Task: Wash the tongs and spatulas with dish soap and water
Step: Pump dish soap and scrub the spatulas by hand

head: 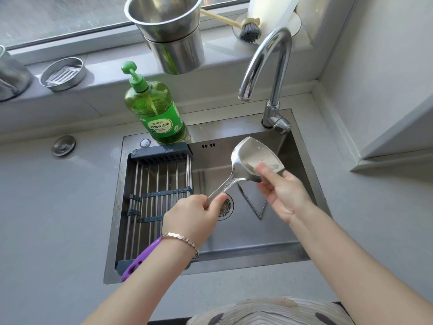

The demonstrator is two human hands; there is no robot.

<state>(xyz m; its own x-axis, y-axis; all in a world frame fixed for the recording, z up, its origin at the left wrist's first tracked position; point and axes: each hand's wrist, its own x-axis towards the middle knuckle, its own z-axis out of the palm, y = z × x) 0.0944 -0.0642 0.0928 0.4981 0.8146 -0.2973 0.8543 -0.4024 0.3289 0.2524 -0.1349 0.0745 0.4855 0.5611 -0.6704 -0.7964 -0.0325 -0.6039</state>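
Note:
A steel spatula (251, 156) is held over the sink (246, 252). My left hand (192, 219) grips its handle near the drain. My right hand (281, 191) pinches the blade's lower edge, thumb on the blade face, which carries a few pale specks. A thin metal V-shaped piece, perhaps tongs (257, 207), lies on the sink floor under my right hand. A purple-handled utensil (138, 261) rests at the rack's near end, mostly hidden by my left forearm. A green dish soap pump bottle (154, 109) stands on the sink's back ledge. No water runs from the tap (264, 64).
A dark-framed wire drying rack (152, 195) spans the sink's left half. Stacked steel pots (173, 36), a round steel strainer tin (63, 73) and a dish brush (248, 29) sit on the window sill. Grey counter surrounds the sink; a wall rises at right.

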